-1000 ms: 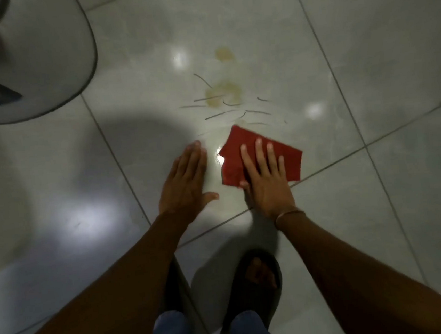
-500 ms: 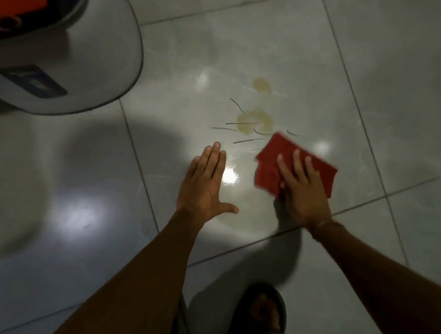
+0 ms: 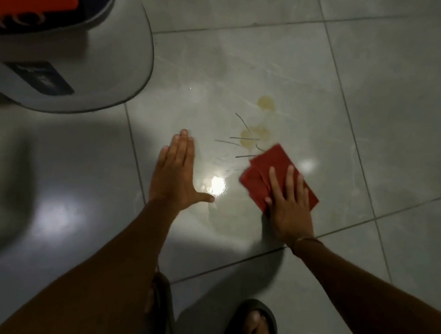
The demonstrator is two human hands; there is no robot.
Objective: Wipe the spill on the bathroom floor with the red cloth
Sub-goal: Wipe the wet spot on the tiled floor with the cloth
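Moved: my right hand (image 3: 289,208) slid the red cloth (image 3: 271,172) up to the spill (image 3: 251,137). Right fingers (image 3: 274,183) spread flat, pressing cloth. Left hand (image 3: 173,175) open, flat on floor (image 3: 395,96).

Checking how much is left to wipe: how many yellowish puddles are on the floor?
2. A small puddle lies farthest from the person; a larger puddle sits just beyond the red cloth, whose far corner nearly touches it. More may be hidden under the cloth.

Right hand (image 3: 289,206) flat, fingers spread, pressing red cloth (image 3: 271,174). Left hand (image 3: 173,175) left of cloth, palm down, fingers together, thumb out. Both arms extended.
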